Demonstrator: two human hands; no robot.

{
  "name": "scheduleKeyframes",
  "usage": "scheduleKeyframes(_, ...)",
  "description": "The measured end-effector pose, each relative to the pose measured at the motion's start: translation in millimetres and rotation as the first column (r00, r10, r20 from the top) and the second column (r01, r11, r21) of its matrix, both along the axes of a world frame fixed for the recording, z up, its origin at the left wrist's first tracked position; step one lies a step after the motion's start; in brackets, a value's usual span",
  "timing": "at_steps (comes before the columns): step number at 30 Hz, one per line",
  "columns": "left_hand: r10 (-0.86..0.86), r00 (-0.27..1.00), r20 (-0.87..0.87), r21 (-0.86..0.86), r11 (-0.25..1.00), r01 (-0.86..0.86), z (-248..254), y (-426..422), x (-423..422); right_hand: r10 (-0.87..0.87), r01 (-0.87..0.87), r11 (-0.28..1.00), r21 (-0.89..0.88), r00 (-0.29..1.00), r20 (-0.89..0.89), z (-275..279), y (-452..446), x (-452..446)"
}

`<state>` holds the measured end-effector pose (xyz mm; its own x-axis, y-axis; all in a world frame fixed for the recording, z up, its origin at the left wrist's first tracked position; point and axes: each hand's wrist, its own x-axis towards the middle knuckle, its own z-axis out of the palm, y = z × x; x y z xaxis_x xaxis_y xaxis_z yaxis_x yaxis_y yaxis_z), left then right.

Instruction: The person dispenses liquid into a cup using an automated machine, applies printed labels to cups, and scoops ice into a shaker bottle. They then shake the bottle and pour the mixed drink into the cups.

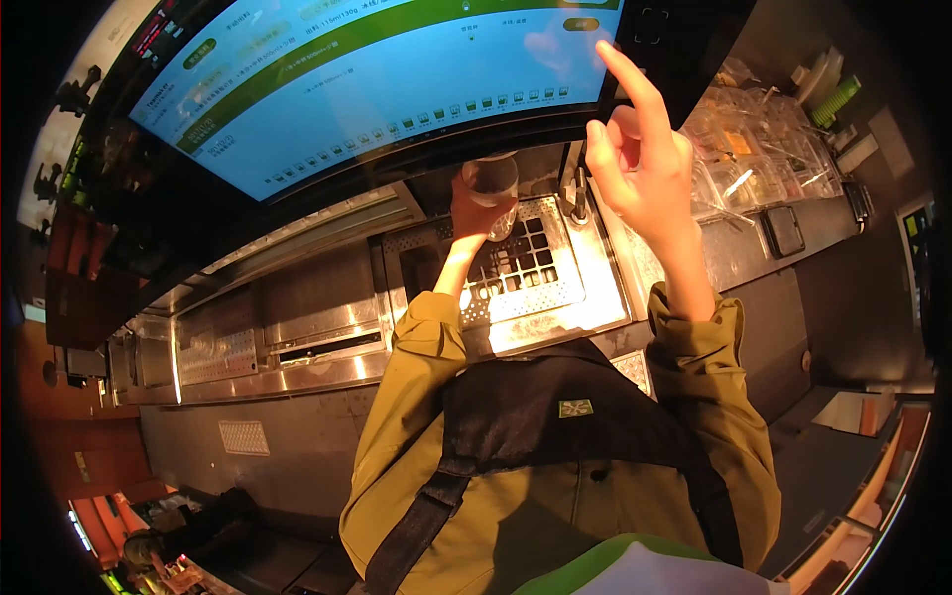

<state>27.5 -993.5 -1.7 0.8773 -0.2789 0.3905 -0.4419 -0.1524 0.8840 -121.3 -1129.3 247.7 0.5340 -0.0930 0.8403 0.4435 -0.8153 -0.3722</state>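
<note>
The wearer's R hand point(650, 164) is up at the R end of the touchscreen point(397, 79), index finger out, other fingers loosely curled, thumb apart, nothing gripped. Fingertip overlaps the screen's R edge strip, just below a gold oval button point(582, 25) in this view; can't tell if it touches the glass or hovers. Finger's long axis slants up & L, twd that button. R hand is clearly the nearer one to it; the L hand point(473, 212) is lower & well to the L

L hand is closed round a clear cup point(492, 178), fingers wrapped on its side. Cup sits below the screen's lower edge, near the far end of the metal grate point(531, 260), wider end away from the body, narrower end twd it; exact tilt & contents can't be told. Can't tell either if its base touches anything

Edges: screen's black lower frame runs above the cup, close in view; black fitting point(578, 198) stands btwn the hands, nearer the R forearm. Clear tubs point(764, 164) lie R of the R hand, apart from it. Most open room for the cup is back twd the body, over the grate & steel tray point(540, 327); R hand has room to back off twd the body too
</note>
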Motion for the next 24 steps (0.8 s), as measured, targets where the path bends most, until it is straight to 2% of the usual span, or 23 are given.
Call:
scheduleKeyframes(7,-0.012,1.0,0.019,-0.01,1.0,0.012,-0.2,0.8,0.3,-0.044,0.048,0.997,-0.059,0.997,0.071,13.3,1.7,8.9)
scheduleKeyframes(10,-0.025,0.999,0.023,0.017,1.0,0.025,-2.8,1.7,2.0,-0.085,0.084,0.996,0.025,0.996,0.021,13.5,4.6,6.2)
scheduleKeyframes(13,-0.026,0.999,-0.02,0.016,1.0,0.026,-5.1,2.4,0.9,-0.1,0.101,0.991,-0.092,0.995,0.024,8.1,-2.7,7.6)
scheduleKeyframes(17,0.001,0.999,-0.043,0.012,1.0,0.0,-7.0,0.9,1.4,-0.109,0.112,0.991,-0.069,0.993,0.044,8.5,-2.1,8.6)
scheduleKeyframes(20,0.0,0.999,-0.032,0.022,1.0,0.001,-6.3,0.1,1.6,-0.129,0.128,0.992,0.015,0.989,0.071,17.6,4.9,8.1)
scheduleKeyframes(23,0.001,1.0,0.002,0.002,1.0,-0.001,-11.2,0.0,3.5,-0.251,0.255,0.967,0.017,0.962,-0.111,36.8,14.2,-5.8)
scheduleKeyframes(24,0.004,1.0,0.018,0.0,1.0,-0.004,-14.8,-0.6,5.1,-0.204,0.205,0.979,0.015,0.978,-0.034,32.9,12.0,-1.0)
